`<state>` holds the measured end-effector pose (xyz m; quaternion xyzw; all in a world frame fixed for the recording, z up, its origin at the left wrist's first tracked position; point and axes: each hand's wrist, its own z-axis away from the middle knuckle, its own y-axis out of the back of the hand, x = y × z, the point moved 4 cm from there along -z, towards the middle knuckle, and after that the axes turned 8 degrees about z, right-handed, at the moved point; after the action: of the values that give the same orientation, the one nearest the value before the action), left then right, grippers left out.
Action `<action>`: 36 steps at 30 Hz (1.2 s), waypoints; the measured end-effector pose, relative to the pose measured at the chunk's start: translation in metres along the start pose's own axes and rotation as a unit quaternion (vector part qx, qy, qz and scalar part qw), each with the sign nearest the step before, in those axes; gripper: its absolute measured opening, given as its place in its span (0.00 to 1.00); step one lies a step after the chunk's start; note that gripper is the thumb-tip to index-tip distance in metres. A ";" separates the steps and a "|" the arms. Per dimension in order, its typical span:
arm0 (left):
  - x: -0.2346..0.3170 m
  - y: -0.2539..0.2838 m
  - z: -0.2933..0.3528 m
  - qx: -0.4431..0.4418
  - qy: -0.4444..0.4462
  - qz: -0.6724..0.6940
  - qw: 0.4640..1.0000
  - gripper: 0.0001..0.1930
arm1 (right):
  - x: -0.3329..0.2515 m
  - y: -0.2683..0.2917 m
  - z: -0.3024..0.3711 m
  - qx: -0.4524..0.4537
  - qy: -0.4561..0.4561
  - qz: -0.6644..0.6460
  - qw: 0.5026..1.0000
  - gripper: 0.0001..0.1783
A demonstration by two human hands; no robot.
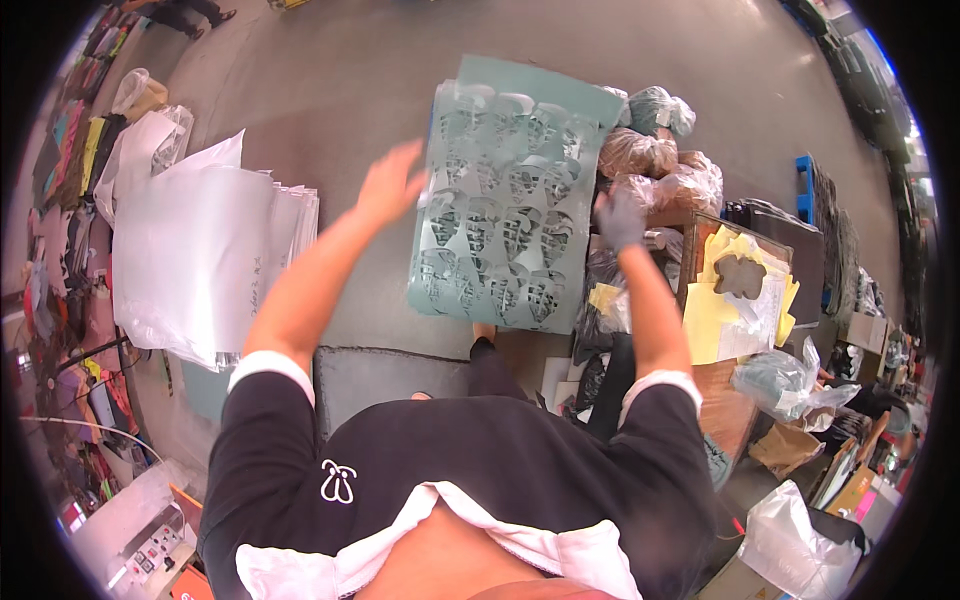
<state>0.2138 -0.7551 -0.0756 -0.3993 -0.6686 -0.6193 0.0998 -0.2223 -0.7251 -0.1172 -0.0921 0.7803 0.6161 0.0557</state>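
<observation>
A pale green sheet (pixel 465 215) with rows of sole-shaped cut-outs spreads out in front of me. Part of a plain green sheet (pixel 530 80) shows at its far end. Beside the left edge is my bare left hand (pixel 395 183), slightly blurred, its fingers stretched out and holding nothing. My right hand (pixel 622 217) wears a grey glove and is near the sheet's right edge. Its fingers look apart, with nothing seen in them. What lies under the sheet is mostly hidden.
Large whitish sheets (pixel 190 260) are stacked at left. Clear bags of brown and green pieces (pixel 640 152) sit beyond my right hand. A brown box (pixel 715 400) with yellow papers (pixel 705 325) and a dark cut piece (pixel 740 277) stands at right. Another person's legs (pixel 180 15) show far left.
</observation>
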 end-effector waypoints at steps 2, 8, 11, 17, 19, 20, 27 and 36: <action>-0.024 -0.029 0.123 -0.174 0.206 -0.002 0.963 0.29 | -0.007 -0.043 0.125 -0.344 -0.135 0.027 0.929 0.29; 0.002 -0.007 0.476 -0.527 0.478 0.018 0.702 0.29 | -0.025 -0.044 0.389 -0.724 -0.112 0.056 0.678 0.32; 0.022 0.011 0.513 -0.446 0.501 0.057 0.740 0.26 | -0.025 -0.068 0.362 -0.705 -0.061 0.030 0.706 0.31; 0.068 0.063 0.433 -0.065 0.490 0.119 0.861 0.22 | -0.044 -0.117 0.114 -0.360 -0.080 0.046 0.929 0.21; 0.098 0.089 0.424 -0.026 0.473 0.128 0.871 0.22 | -0.085 -0.119 0.049 -0.281 -0.139 -0.096 0.945 0.19; 0.116 0.102 0.427 -0.026 0.463 0.121 0.878 0.22 | -0.113 -0.121 0.030 -0.283 -0.158 -0.180 0.929 0.19; 0.180 0.164 0.510 -0.010 0.582 0.019 0.813 0.24 | -0.347 -0.113 0.057 -0.545 0.019 -0.216 0.810 0.15; 0.121 0.200 0.568 0.069 0.631 0.059 0.771 0.25 | -0.667 -0.079 0.045 -0.503 0.316 -0.250 0.765 0.17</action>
<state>0.4705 -0.2067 0.0288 0.0506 -0.4716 -0.6770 0.5628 0.4454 -0.6494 -0.0693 -0.4881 0.2811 0.8206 -0.0964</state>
